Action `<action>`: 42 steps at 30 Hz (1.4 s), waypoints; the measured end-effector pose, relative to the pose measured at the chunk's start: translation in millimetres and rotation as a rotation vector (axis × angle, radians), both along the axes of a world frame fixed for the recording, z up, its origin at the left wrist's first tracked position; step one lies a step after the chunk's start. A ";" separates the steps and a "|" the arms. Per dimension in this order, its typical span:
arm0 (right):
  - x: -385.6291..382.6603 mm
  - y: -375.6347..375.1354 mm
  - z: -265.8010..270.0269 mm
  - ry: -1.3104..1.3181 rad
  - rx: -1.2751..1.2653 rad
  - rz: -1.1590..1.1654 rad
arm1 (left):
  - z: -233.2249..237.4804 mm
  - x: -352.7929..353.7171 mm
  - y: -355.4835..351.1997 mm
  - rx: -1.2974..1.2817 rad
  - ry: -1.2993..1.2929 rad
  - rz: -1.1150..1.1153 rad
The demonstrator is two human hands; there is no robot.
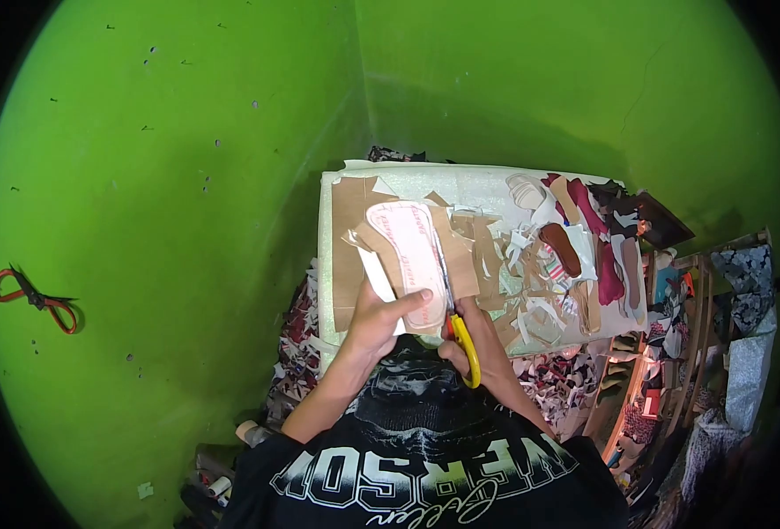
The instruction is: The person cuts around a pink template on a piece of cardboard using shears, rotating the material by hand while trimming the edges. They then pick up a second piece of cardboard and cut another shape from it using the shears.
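Observation:
My left hand point(379, 319) grips a piece of brown cardboard point(462, 264), with the thumb pressed on top of a white insole-shaped piece point(405, 247). Red lettering runs around that piece, which lies flat on the cardboard. In my right hand point(482, 339) is a pair of scissors with yellow handles point(468, 353). The blades lie along the right edge of the insole shape, at the cardboard. Part of my right hand's fingers is hidden behind the handles.
Under my hands stands a white-topped table point(487, 181) with cardboard offcuts point(535, 322) and stacked insole shapes point(559, 249) on its right. Red-handled cutters point(36, 300) hang on the green wall at left. Scrap heaps point(562, 388) and a wooden rack point(694, 353) are lower right.

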State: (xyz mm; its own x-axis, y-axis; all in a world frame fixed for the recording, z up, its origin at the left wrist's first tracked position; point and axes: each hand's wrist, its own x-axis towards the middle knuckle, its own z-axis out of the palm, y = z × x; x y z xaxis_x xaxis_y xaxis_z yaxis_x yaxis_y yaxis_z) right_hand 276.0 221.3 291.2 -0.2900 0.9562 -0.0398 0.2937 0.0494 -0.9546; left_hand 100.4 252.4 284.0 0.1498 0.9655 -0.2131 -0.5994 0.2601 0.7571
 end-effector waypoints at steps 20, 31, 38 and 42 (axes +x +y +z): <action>4.4 15.9 -25.8 0.053 0.097 -0.063 | -17.1 13.7 -7.9 -0.090 -0.083 -0.114; 12.9 20.5 -27.4 0.441 -0.207 -0.177 | -28.0 12.6 -14.3 -0.087 -0.023 -0.128; 0.2 27.5 -37.7 0.579 -0.079 -0.475 | -33.0 13.3 -23.7 0.081 0.106 -0.234; -0.2 25.8 -34.5 0.534 -0.009 -0.514 | -30.7 6.7 -23.9 0.110 0.223 -0.319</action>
State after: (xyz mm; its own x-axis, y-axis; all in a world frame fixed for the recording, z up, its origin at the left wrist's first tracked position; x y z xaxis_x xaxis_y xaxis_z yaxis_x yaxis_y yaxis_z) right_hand 275.8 247.0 256.8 0.2119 0.9769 -0.0271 -0.2268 0.0222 -0.9737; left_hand 107.1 228.5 253.3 0.4073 0.8969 -0.1724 -0.3199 0.3169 0.8929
